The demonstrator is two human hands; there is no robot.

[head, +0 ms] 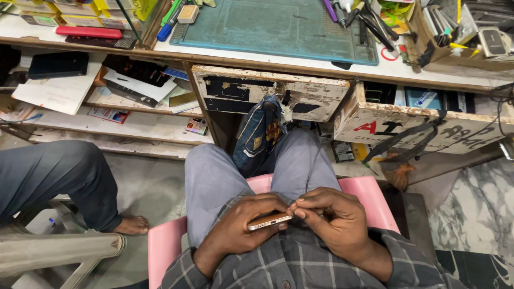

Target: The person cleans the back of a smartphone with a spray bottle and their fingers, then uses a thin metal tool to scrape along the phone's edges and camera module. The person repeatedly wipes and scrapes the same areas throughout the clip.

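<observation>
My left hand grips a gold-edged smartphone on its side, low in my lap. My right hand pinches at the phone's end with thumb and fingertips; whether it holds a small tool I cannot tell. Both hands rest over my grey trousers, and I sit on a pink chair. Plaid shirt sleeves cover both wrists.
A workbench ahead carries a teal mat, tools and boxes. Below it are worn white drawers, one pulled out at right. Shelves with papers stand left. Another person's leg and bare foot are at left. A blue cloth bag hangs between my knees.
</observation>
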